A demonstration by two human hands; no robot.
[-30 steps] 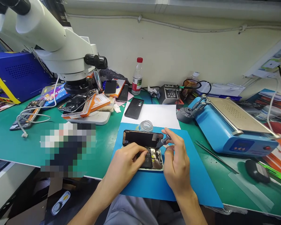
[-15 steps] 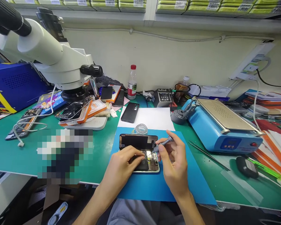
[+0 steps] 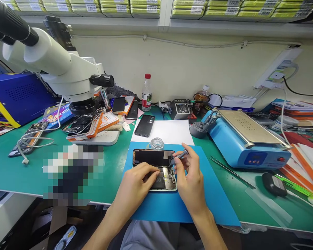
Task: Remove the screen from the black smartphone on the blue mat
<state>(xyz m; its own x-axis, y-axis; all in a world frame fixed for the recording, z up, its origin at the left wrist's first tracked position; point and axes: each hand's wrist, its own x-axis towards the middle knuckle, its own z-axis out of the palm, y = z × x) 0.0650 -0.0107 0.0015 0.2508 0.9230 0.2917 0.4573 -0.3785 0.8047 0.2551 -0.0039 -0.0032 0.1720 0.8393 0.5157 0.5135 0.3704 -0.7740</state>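
An opened smartphone (image 3: 167, 184) lies on the blue mat, its battery and inner boards exposed. Its screen (image 3: 152, 158) is tilted up along the far side. My right hand (image 3: 191, 173) grips a grey screwdriver (image 3: 181, 156), whose tip points down at the upper right inside the phone. Over the phone's left part, my left hand (image 3: 137, 180) is closed with thumb and forefinger together. Whatever those fingertips pinch, if anything, is too small to tell. Just behind the screen stands a small clear round jar (image 3: 157, 143).
A microscope (image 3: 59, 66) looms at the left over stacked phone parts. A black phone (image 3: 145, 125) rests on white paper. To the right are a grey screwdriver stand (image 3: 199, 129), a blue heating plate machine (image 3: 250, 142), tweezers (image 3: 232, 172) and a black case (image 3: 273, 184).
My right hand has shifted the screwdriver tip slightly up and right, from the middle of the board toward the phone's upper right. My left hand stays nearly in place.
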